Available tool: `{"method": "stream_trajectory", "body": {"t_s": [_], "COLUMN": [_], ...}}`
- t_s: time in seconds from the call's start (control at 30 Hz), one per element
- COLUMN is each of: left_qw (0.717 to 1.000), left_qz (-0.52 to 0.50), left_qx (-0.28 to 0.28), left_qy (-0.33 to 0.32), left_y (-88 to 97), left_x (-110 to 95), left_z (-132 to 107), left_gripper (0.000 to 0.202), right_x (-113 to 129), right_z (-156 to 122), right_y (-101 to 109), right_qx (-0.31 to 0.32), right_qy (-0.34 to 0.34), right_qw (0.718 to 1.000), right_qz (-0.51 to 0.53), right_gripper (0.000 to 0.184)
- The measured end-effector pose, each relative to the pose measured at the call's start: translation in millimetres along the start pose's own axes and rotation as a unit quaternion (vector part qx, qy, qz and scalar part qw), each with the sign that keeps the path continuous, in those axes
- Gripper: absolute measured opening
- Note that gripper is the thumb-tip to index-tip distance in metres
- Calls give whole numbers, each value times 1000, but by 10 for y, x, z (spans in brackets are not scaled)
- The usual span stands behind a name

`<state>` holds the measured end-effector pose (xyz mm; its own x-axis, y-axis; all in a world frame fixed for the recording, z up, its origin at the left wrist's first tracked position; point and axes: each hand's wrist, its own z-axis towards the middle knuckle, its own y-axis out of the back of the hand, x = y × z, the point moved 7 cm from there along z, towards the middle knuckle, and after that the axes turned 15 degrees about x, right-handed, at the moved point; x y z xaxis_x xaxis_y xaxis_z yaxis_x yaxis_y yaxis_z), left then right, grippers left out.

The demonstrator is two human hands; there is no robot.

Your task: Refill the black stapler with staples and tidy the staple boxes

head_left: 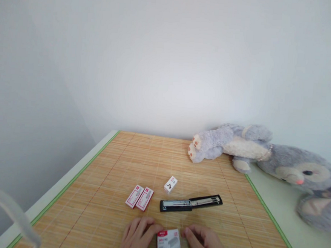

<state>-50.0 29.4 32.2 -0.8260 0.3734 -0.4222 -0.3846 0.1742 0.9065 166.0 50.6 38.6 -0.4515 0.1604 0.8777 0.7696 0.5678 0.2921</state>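
A small white box with a red corner and a picture of staples, a staple box (169,240), is at the near edge of the view. My left hand (139,237) grips its left side, thumb low and forefinger at the upper corner. Close by the box's right edge is my right hand (204,243), its fingers curled and the tips pressed together; whatever they hold, if anything, is hidden. Beyond the hands lies a black stapler (191,203), opened out flat with its metal channel showing.
Two red-and-white boxes (139,197) lie side by side left of the stapler. A smaller white box (170,185) is behind it. A grey plush toy (246,146) sprawls over the back right of the bamboo mat (104,195). A pale curved bar (12,211) shows at lower left.
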Motion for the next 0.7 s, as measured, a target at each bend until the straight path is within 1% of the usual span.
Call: {"method": "stream_trajectory", "body": {"t_s": [0.07,0.1,0.17,0.27,0.4,0.47,0.53,0.57,0.63,0.7], "left_qw": [998,996,993,990,984,983,985,987,992,995], "left_qz": [-26,-38,-57,-89,-144,-157,-154,-147,-123,-94], "left_qx": [43,59,75,83,95,90,74,61,29,-2], "left_qy": [-37,-50,-64,-66,-50,-41,-34,-29,-27,-32], "left_y": [64,90,129,158,222,260,276,273,250,216], "left_x": [-89,-143,-240,-306,-225,-155,-88,-58,-18,-7], "left_z": [96,154,262,356,326,276,228,208,182,177], "left_gripper": [44,44,43,47,36,35,42,46,56,69], "right_x": [-92,-125,-162,-162,-196,-262,-305,-295,-187,7], "right_z": [-14,-9,5,5,-40,-67,-95,-108,-121,-90], "right_y": [-119,-160,-171,-56,108,151,204,249,349,388], "right_qx": [29,33,19,-14,-31,-28,-35,-50,-99,-135], "right_qy": [-13,-20,-33,-44,-59,-76,-88,-86,-61,-19], "right_qw": [996,993,991,993,994,993,993,993,993,991], "right_qz": [78,108,130,110,84,85,75,60,21,10], "right_gripper": [57,58,60,60,58,57,55,55,54,53]}}
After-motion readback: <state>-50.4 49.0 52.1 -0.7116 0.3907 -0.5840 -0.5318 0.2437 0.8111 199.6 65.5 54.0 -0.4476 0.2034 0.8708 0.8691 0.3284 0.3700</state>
